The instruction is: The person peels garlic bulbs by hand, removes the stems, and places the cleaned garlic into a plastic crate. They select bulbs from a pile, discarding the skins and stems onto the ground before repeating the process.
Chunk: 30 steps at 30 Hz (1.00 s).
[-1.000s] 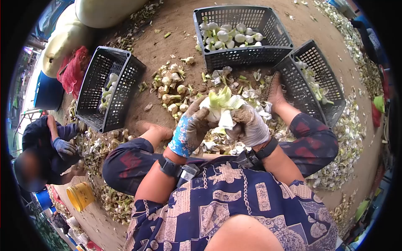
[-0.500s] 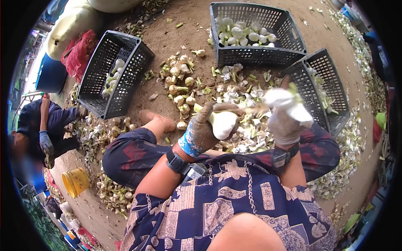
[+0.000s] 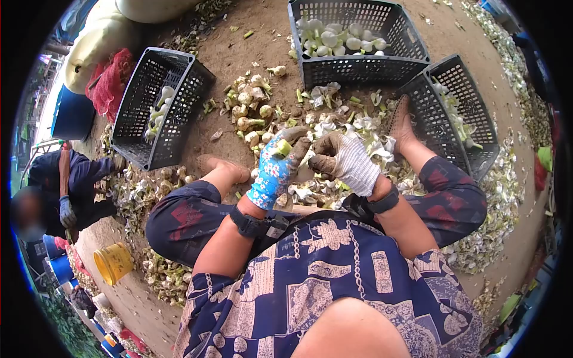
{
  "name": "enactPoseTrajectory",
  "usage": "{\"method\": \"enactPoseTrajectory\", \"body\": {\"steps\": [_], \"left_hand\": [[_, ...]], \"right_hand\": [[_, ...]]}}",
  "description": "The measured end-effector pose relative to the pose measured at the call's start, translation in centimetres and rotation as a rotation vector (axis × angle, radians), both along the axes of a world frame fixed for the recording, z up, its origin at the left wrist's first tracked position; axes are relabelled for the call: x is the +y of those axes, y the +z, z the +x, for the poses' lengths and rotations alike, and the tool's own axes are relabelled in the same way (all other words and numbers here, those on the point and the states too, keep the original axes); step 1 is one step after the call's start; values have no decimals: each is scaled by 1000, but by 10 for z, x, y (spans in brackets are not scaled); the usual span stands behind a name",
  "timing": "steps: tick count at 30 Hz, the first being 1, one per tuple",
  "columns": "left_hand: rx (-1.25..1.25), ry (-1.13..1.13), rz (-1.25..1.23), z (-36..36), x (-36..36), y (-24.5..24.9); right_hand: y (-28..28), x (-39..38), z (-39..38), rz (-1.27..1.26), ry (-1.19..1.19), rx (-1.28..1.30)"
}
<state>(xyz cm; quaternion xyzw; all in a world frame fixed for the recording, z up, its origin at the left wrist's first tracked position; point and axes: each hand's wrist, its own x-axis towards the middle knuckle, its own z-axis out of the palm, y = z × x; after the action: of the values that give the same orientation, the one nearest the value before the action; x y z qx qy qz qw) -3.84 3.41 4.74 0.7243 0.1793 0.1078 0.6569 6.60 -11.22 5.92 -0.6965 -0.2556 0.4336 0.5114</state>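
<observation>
My left hand (image 3: 276,167), in a blue flowered glove with soiled fingers, is closed around a garlic bulb. Only the bulb's cut green stem (image 3: 281,148) pokes out above the fingers; the rest is hidden. Close by on the right is my right hand (image 3: 349,162), in a pale knitted glove with dirt-dark fingertips. Its fingers are curled toward the left hand, and what they hold, if anything, cannot be made out. Beneath both hands lie loose white garlic peelings (image 3: 316,190). Unpeeled garlic bulbs (image 3: 245,107) are heaped on the ground just beyond my left hand.
Black crates holding white garlic stand at the left (image 3: 156,152), far side (image 3: 364,73) and right (image 3: 439,125). A red net bag (image 3: 110,89) lies beside the left crate. A yellow bucket (image 3: 113,262) and another person (image 3: 74,179) are at the left.
My left hand has turned over, so the white bulb no longer shows and the stem faces up. My right hand has come left toward it; the white peelings that were at it are gone.
</observation>
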Motion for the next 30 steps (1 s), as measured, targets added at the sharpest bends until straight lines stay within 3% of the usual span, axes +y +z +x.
{"method": "enactPoseTrajectory", "body": {"steps": [3,4,6,9,10,13,15,17,19,21,22,27,28,30], "left_hand": [[-13,139,113,-4,4,-21],[-13,141,112,-6,3,-22],[-57,284,-176,-9,-2,-23],[-102,281,-179,-8,10,-36],[-95,245,-6,-9,10,-34],[-51,375,-43,-6,7,-38],[-54,390,-142,-6,1,-31],[-56,402,-240,-6,-1,-26],[-155,353,-218,-7,2,-25],[-167,379,-299,-5,5,-25],[-134,396,-230,-5,9,-26],[-174,386,52,-1,-2,-16],[-199,382,265,-2,-2,-23],[-149,334,191,-5,3,-28]], "right_hand": [[-2,8,-4,-48,26,-67],[3,11,-6,-37,-19,21],[9,14,-6,-24,-58,202],[8,13,-5,65,-84,345],[6,14,-6,64,-80,346],[5,19,-14,111,12,-457],[8,20,-23,42,-58,-469],[4,19,-24,61,-41,-793],[3,20,-18,6,-55,-765],[-10,14,-9,-79,-163,-576],[-15,12,-7,-35,-221,-197],[18,20,-30,76,-149,-504],[13,21,-29,59,-158,-479],[4,22,-24,43,-163,-452]]}}
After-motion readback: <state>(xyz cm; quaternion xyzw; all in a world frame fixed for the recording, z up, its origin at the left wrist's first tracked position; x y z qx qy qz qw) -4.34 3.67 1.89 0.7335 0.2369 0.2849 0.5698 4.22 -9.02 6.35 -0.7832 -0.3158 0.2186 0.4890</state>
